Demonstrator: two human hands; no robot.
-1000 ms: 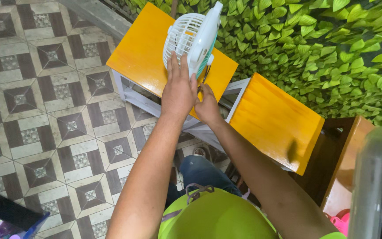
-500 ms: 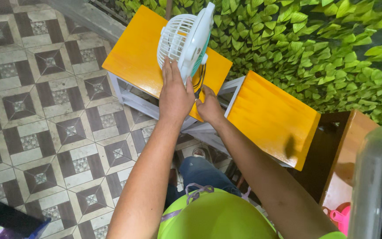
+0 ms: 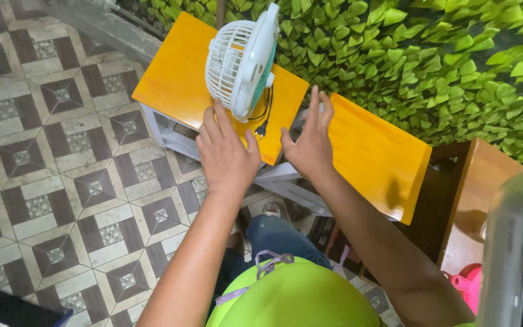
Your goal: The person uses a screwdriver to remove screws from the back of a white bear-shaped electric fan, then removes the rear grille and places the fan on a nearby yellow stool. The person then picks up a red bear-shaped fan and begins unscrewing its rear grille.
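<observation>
1. The left hand [image 3: 226, 154] and right hand [image 3: 310, 142] hover with fingers spread, grasping nothing
2. Just beyond them, the white fan [image 3: 241, 60] stands on the yellow table [image 3: 177, 79], black cord [image 3: 264, 118] dangling
3. A second yellow table [image 3: 376, 157] sits right; a leafy wall [image 3: 425, 54] backs everything

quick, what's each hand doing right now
Left hand: open, fingertips at the white desk fan, not gripping it.
Right hand: open, fingers spread, holding nothing.
</observation>
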